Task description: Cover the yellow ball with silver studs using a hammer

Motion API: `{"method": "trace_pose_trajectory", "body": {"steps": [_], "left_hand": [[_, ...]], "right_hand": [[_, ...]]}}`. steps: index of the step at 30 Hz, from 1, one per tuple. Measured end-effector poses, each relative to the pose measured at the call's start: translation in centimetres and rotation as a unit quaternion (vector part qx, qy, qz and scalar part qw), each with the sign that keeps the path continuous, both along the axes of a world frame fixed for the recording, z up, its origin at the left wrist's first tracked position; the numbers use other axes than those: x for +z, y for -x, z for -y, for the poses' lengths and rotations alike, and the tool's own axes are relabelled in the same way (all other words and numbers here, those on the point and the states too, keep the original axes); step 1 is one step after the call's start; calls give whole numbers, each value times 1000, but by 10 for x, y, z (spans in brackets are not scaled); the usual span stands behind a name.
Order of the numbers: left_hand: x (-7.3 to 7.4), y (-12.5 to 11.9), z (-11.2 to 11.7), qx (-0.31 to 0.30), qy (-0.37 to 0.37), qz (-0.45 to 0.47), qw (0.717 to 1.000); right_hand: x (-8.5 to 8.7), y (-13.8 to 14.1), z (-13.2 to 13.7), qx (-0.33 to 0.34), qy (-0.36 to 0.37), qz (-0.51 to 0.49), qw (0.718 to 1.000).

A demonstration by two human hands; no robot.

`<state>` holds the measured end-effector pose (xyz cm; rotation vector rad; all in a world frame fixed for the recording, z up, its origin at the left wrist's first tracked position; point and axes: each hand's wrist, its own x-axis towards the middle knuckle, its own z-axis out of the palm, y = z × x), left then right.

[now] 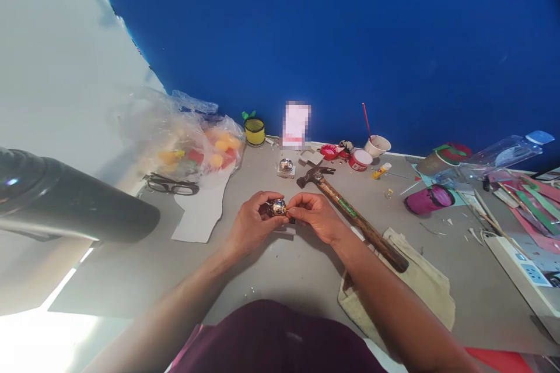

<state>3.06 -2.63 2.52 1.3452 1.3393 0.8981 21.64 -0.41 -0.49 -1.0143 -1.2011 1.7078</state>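
A small shiny metallic ball (277, 207) sits between the thumb and fingers of my left hand (258, 218). My right hand (315, 215) is closed in a pinch at the ball's right side. What those fingertips grip is too small to name, though a golden glint shows there. Beneath the hands lies a small pale card (285, 231), partly covered. Beyond them, a second shiny ball (286, 164) rests on a small light block (286, 172). A claw hammer (363, 222) lies just to the right, its wooden handle slanting towards me.
A folded cloth (422, 280) lies under the handle's end. At the back stand a paint jar (360, 159), a white cup (378, 145) and a yellow pot (255, 133). Left are glasses (175, 186), plastic bags (196, 140) and a dark cylinder (79, 204); right, a power strip (520, 274).
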Motion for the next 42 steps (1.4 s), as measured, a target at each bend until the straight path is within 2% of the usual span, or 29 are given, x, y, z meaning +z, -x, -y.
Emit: {"method": "trace_pose_trajectory", "body": {"steps": [5,10,16,21,36,39,42], "left_hand": [[0,-3,2,37,-45,-33,998],[-2,-7,5,55,-31,3,998],[-8,-12,7,88,-52,42,994],[-11,-15,8,118,-97,2,988],[-19,-19,1,137,-160,12,977],[-19,-18,1,129,-148,31,980],[-18,-16,1,83,-64,107,989]], "right_hand": [[6,6,3,-31,-60,40,997],[9,12,9,-69,-104,100,987],[14,18,14,-96,-101,104,985],[14,20,15,-108,-93,113,983],[10,30,8,-133,-86,90,983],[10,26,9,-112,-83,82,987],[14,13,7,-94,-94,95,987]]}}
